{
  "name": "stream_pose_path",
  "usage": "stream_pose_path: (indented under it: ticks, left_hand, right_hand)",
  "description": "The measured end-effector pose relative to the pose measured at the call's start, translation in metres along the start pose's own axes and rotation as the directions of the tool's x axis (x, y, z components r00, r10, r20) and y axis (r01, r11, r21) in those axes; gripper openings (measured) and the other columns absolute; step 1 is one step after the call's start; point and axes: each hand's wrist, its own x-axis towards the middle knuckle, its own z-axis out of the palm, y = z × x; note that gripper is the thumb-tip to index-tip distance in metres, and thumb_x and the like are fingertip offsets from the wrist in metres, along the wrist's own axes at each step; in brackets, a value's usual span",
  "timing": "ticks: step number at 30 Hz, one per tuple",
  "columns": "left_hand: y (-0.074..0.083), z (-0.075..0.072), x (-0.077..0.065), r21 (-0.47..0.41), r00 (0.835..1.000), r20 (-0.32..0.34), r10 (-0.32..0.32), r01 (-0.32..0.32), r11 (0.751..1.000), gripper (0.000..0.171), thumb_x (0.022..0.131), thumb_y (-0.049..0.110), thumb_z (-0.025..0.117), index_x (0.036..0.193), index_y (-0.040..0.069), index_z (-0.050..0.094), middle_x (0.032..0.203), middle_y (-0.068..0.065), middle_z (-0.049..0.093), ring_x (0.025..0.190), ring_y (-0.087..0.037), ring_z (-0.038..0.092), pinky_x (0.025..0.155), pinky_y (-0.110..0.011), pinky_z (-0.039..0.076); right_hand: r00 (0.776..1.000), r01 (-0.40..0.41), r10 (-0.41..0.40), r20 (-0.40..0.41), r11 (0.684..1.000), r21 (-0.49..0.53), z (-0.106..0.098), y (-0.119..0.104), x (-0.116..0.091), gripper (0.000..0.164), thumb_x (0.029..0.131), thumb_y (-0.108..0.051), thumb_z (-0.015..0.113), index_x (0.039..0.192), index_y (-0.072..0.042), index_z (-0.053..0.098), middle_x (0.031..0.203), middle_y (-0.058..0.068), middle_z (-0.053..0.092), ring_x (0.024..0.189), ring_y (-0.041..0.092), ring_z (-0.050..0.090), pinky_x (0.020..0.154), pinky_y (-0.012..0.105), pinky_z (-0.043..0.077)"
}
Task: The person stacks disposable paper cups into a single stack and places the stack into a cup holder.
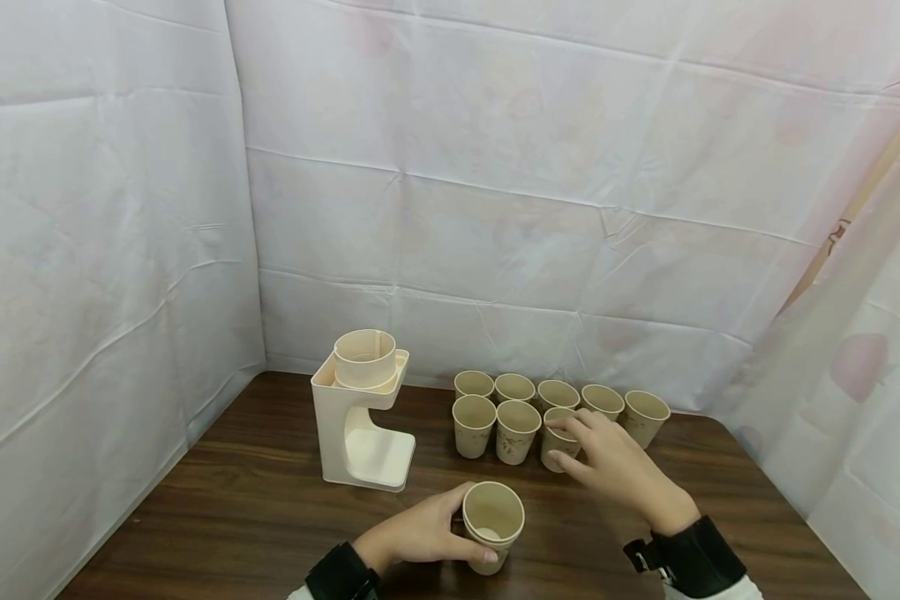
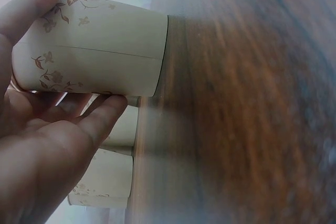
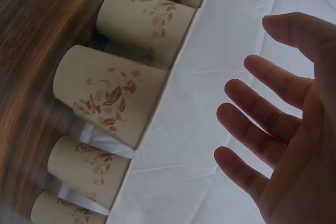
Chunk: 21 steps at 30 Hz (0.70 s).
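Observation:
Near the front of the table my left hand (image 1: 431, 529) grips a beige paper cup (image 1: 492, 510), thumb and fingers around its sides. A second rim shows just under the top one, so it looks like nested cups. The left wrist view shows brown floral print on the held cup (image 2: 100, 48), its base beside the tabletop. My right hand (image 1: 607, 458) is over the front-row cup (image 1: 558, 454) at the right. In the right wrist view that hand (image 3: 283, 124) has its fingers spread, with a gap between them and the printed cup (image 3: 113, 95).
Two rows of upright paper cups (image 1: 517, 433) stand near the back curtain (image 1: 495, 250). To their left is a cream stand (image 1: 330, 433) with a round cup-like holder (image 1: 365, 358) on top. The brown wooden table (image 1: 247, 500) meets white curtains at the back and left.

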Motion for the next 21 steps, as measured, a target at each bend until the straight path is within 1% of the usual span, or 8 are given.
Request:
stream_pose_path:
  ticks: [4, 11, 16, 21]
  left_hand:
    - [0.0, 0.0, 0.0, 0.003, 1.0, -0.002, 0.001, -0.001, 1.0, 0.064, 0.076, 0.044, 0.074, 0.131, 0.031, 0.043, 0.117, 0.004, 0.06, 0.11, -0.012, 0.052, 0.097, -0.035, 0.041]
    - [-0.001, 0.0, 0.0, -0.006, 1.0, -0.002, 0.0, 0.0, 1.0, 0.065, 0.076, 0.043, 0.074, 0.131, 0.032, 0.043, 0.118, 0.004, 0.06, 0.11, -0.012, 0.052, 0.097, -0.036, 0.041]
    - [-0.001, 0.0, 0.0, -0.007, 1.0, -0.001, 0.003, -0.003, 1.0, 0.065, 0.076, 0.043, 0.074, 0.131, 0.031, 0.043, 0.117, 0.005, 0.06, 0.109, -0.011, 0.052, 0.096, -0.034, 0.041]
    - [-0.002, 0.001, 0.001, -0.018, 1.0, 0.003, 0.006, -0.006, 1.0, 0.064, 0.076, 0.042, 0.075, 0.131, 0.031, 0.043, 0.117, 0.004, 0.06, 0.108, -0.012, 0.053, 0.095, -0.032, 0.042]
  right_hand:
    - [1.0, -0.004, 0.004, -0.006, 1.0, 0.005, 0.003, 0.006, 0.0, 0.037, 0.082, -0.033, 0.069, 0.114, -0.015, 0.062, 0.111, 0.001, 0.061, 0.105, 0.018, 0.052, 0.085, 0.048, 0.047]
    - [0.999, -0.024, 0.024, -0.03, 1.0, -0.017, 0.008, 0.018, 0.003, 0.039, 0.081, -0.03, 0.071, 0.114, -0.012, 0.062, 0.105, 0.005, 0.062, 0.095, 0.022, 0.053, 0.078, 0.048, 0.048]
    - [0.998, -0.057, 0.057, -0.024, 0.998, -0.006, 0.015, 0.028, 0.003, 0.038, 0.082, -0.028, 0.07, 0.115, -0.012, 0.062, 0.106, 0.006, 0.062, 0.095, 0.023, 0.053, 0.079, 0.048, 0.046]
    - [0.997, -0.066, 0.067, -0.041, 0.998, 0.01, 0.022, 0.037, 0.0, 0.037, 0.082, -0.027, 0.07, 0.114, -0.01, 0.063, 0.108, 0.011, 0.061, 0.096, 0.025, 0.052, 0.081, 0.048, 0.046]
